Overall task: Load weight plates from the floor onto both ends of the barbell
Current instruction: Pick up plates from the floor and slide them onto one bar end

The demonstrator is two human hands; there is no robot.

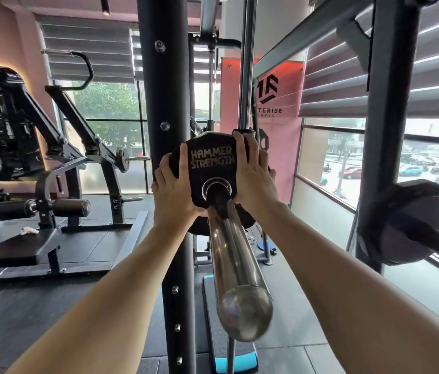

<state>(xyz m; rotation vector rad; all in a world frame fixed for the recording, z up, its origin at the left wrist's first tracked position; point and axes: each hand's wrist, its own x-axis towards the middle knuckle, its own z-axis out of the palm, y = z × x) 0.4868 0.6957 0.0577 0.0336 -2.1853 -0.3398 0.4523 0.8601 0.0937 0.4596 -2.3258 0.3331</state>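
A small black weight plate [211,160] marked HAMMER STRENGTH sits on the chrome barbell sleeve [233,255], far along it from the sleeve's end, which points at me. Behind it the edge of a larger black plate [245,220] shows on the same sleeve. My left hand [173,190] presses flat on the small plate's left face, fingers straight. My right hand [253,174] lies on the plate's right side with its fingertips reaching the top edge. The floor directly below is hidden by my arms.
A black rack upright [168,90] stands just left of the sleeve, and a chrome guide rod [246,63] rises behind the plate. Another black plate on a storage peg [412,222] juts out at right. A leg machine [43,209] stands at left, windows at right.
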